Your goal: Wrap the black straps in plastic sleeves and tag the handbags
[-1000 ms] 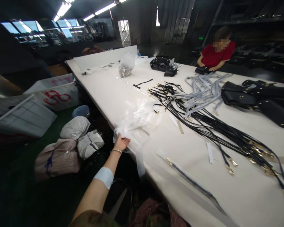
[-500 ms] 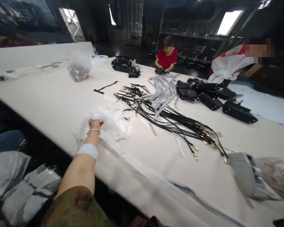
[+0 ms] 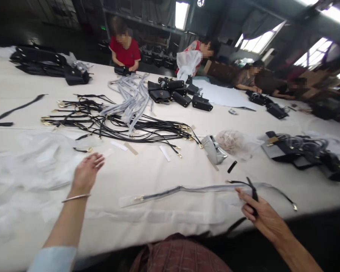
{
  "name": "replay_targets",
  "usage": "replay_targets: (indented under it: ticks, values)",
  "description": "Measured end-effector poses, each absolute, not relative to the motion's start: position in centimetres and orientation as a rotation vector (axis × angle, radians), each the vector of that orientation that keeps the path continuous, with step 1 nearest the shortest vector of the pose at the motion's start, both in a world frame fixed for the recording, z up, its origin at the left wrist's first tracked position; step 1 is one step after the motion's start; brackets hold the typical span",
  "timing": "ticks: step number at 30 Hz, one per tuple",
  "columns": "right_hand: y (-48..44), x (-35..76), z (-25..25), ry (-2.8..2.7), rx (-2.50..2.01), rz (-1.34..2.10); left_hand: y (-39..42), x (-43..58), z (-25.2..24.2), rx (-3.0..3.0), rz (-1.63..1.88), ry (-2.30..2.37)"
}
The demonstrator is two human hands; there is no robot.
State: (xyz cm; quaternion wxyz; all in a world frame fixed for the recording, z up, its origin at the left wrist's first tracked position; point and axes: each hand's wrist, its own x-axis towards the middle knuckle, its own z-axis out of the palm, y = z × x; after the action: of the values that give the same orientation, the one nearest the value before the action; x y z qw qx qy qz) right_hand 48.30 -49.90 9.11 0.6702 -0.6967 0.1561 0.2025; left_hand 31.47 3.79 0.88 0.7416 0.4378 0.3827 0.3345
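My left hand (image 3: 86, 172) hovers open over the white table (image 3: 192, 173), fingers stretched, just right of a heap of clear plastic bags (image 3: 28, 166). My right hand (image 3: 260, 213) is closed on the end of a black strap (image 3: 252, 190) at the near table edge. That strap lies partly inside a long clear sleeve (image 3: 184, 190) that runs left across the table in front of me. A pile of black straps with gold clasps (image 3: 116, 126) lies further back.
Grey sleeves (image 3: 133, 98) and black bags (image 3: 175, 92) lie beyond the straps. A grey tape dispenser (image 3: 214, 149) and a bag of small parts (image 3: 232, 139) sit mid-table. More black bags (image 3: 303, 151) are at right. Several people work along the far side.
The view has swung right along the table. My left hand has let go of the plastic bags and opened. My right hand has come into view holding the strap.
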Motion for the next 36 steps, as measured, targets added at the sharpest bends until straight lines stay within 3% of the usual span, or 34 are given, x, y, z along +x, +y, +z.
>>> replay_targets:
  ticks: [3, 7, 12, 26, 36]
  values:
    - [-46.1, 47.8, 8.9, 0.222, -1.597, 0.615, -7.1, 34.5, 1.0, 1.071, 0.321, 0.653]
    - [-43.6, 46.7, 8.8, 0.035, -1.623, 0.792, -19.7, 37.4, 3.9, 1.233, -0.117, 0.048]
    - [-44.1, 46.2, 8.1, -0.154, -1.626, 0.871, -28.4, 38.7, 5.4, 1.135, -0.186, -0.072]
    - [-49.3, 49.1, 6.2, -0.060, -1.150, 0.934, -33.0, 34.8, 7.0, 1.706, -0.230, 0.404]
    - [-49.9, 47.7, 3.4, -0.486, -1.595, 1.200, -33.5, 28.3, 8.2, 2.069, -0.371, 0.688]
